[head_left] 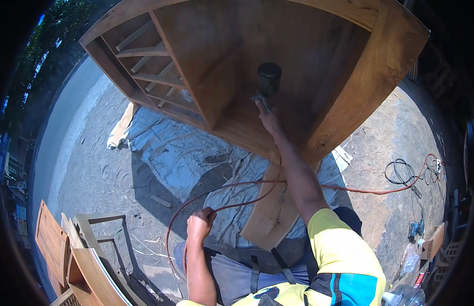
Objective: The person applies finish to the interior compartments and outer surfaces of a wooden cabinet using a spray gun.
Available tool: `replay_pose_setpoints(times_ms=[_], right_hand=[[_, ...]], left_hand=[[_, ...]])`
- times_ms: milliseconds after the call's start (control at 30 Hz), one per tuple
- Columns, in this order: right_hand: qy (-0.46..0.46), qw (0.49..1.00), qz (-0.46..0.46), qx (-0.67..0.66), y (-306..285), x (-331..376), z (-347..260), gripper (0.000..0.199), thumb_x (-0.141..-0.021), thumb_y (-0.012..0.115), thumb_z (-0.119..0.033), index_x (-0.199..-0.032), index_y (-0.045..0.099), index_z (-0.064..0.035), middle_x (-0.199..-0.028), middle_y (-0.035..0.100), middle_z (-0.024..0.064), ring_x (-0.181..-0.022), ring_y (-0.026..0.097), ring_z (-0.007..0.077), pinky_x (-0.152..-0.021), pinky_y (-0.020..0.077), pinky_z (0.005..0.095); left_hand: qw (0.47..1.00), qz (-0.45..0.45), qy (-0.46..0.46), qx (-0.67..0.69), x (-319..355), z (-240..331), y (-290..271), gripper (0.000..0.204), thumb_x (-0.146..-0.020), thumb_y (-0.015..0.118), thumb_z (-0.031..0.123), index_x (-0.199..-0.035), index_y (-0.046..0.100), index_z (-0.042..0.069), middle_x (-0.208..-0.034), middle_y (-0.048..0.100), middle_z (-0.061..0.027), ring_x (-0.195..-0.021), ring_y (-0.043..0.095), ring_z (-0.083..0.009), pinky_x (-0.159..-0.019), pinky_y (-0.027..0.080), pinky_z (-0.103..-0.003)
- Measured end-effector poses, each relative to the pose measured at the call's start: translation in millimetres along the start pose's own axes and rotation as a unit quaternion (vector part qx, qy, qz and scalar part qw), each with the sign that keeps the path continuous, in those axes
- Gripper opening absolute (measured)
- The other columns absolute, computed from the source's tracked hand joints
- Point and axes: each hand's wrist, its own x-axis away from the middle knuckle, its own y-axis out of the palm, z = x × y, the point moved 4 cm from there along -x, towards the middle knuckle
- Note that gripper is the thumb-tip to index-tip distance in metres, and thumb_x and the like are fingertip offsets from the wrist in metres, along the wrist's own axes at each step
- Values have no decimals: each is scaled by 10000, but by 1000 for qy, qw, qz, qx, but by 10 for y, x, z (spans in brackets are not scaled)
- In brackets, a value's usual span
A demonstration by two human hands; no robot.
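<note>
Watching the head cam feed here, so nearest first: the left hand (200,223) sits low at about 7 o'clock in the frame, fist wrapped tight around the red air hose (232,205), which loops down past the wrist and also runs off toward 3 o'clock across the ground; just past that fist there's a loose wooden plank (270,211) lying on the crumpled grey tarp (170,148) near dead centre; the hose crosses over the plank; off at 8 o'clock there's a stack of wooden chair frames (81,255), well apart from the hands; over at 3 o'clock a black coiled cable (400,171) lies on the dirt, near the far end of the hose; further out, the right hand (267,118) is stretched up toward 12 o'clock, arm fully extended, closed on the grip of a spray gun (267,84) with a dark round cup on top; can't make out the trigger finger, too small and shadowy; the gun is inside the big wooden cabinet (344,92), which lies tipped on the tarp with its open face toward me, and it points at the back panel of the wide right-hand bay; the narrower bay at 11 o'clock has slatted shelves (150,66).
</note>
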Motion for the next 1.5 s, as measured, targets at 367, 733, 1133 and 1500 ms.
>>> replay_pose_setpoints(times_ms=[367, 733, 1133, 1500], right_hand=[[-36, 991, 16, -128, -389, -336, -1034, 508, -998, 675, -543, -1075, 792, -55, -725, 721, 117, -721, 739, 221, -737, 552, 360], [-79, 997, 7, -21, -609, -253, -1685, 559, -985, 676, -582, -1009, 788, -36, -843, 757, 193, -867, 761, 321, -808, 555, 438], [-102, 989, -98, 45, -500, 761, -2069, 643, -947, 680, -670, -821, 733, -42, -661, 665, 63, -677, 690, 205, -694, 528, 379], [-53, 998, -28, 18, -253, 684, -1555, 579, -957, 691, -616, -923, 762, -42, -778, 722, 148, -769, 711, 323, -735, 537, 429]], left_hand=[[1000, -9, 3, 4, -154, 12, 31, 259, -972, 704, 328, -1085, 778, 107, -922, 771, -196, -908, 743, -421, -798, 579, -518], [1000, 3, 10, 28, -217, -40, 45, 256, -972, 709, 325, -1095, 772, 110, -930, 774, -194, -908, 745, -417, -801, 584, -516], [999, -33, 8, 17, -272, -16, 46, 232, -960, 717, 310, -1075, 780, 118, -933, 773, -187, -897, 744, -407, -801, 589, -518], [1000, -28, 12, 6, -209, -105, 44, 223, -954, 722, 307, -1060, 781, 120, -967, 776, -179, -930, 740, -405, -809, 579, -516]])
